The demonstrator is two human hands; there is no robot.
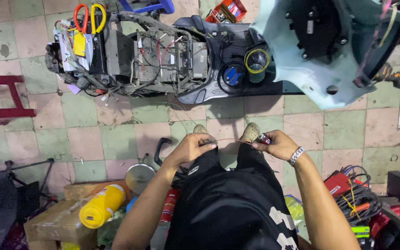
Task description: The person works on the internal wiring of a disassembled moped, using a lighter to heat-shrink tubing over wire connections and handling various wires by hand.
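1. Thin reddish wire (230, 140) stretched left-right between both hands, above my knees and the tiled floor (93, 125); long axis runs across my body.
2. Left hand (191, 147): fingers pinched shut on the wire's left end.
3. Right hand (276, 144): fingers closed on the right end, plus a small red tool (265, 138); I can't tell what kind.
4. Both hands equally on it, wire taut between them.
5. Beyond: stripped scooter frame (163, 60) lying on the floor, pale green body panel (302, 69) at right.
6. Yellow bottle (100, 206) near my left elbow.
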